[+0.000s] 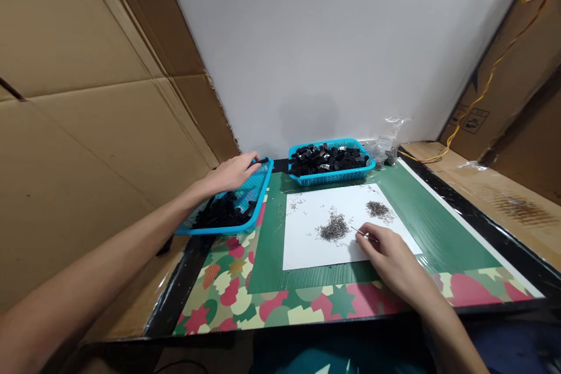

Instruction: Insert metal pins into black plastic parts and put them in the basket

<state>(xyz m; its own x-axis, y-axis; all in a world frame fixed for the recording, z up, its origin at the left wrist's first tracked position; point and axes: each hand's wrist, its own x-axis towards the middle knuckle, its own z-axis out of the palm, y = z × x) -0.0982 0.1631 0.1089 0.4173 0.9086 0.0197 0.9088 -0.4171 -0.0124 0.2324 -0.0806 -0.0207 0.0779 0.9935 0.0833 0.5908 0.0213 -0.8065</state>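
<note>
A pale wall [307,35] forms the backdrop; to the wall's left stands a tall cardboard panel [87,111], while to its right a yellow cable [458,123] hangs before brown cardboard [523,96] bearing printed symbols [475,121].

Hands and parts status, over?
Left hand over left blue basket, holding black piece. Right hand holding thin metal tool beside central pile of small metal parts. Nothing visibly blocking.
</note>
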